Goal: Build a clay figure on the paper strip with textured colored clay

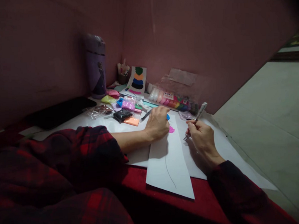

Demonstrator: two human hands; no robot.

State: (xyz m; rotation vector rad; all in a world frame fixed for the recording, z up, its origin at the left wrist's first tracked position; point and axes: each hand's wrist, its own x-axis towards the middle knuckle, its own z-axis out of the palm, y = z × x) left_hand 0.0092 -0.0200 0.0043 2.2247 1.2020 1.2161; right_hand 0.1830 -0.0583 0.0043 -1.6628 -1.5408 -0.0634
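My right hand (203,137) is closed around a metal fork (199,116), its prongs pointing down to the left just above the white sheet and its patterned handle sticking up. My left hand (158,123) rests over a narrow strip of white paper (172,164), fingers curled and their tips mostly hidden. Close beside those fingers, a bit of blue clay (168,117) and a textured pink clay patch (171,129) sit on the strip. A thin drawn line (166,161) curves down the strip below the pink patch.
Several clay packets, including a black one (122,115) and an orange one (131,121), lie left of my left hand. Behind are a bag of coloured clay (172,96) and a card with coloured blobs (137,80). A purple bottle (96,71) and a dark flat object (61,111) stand left.
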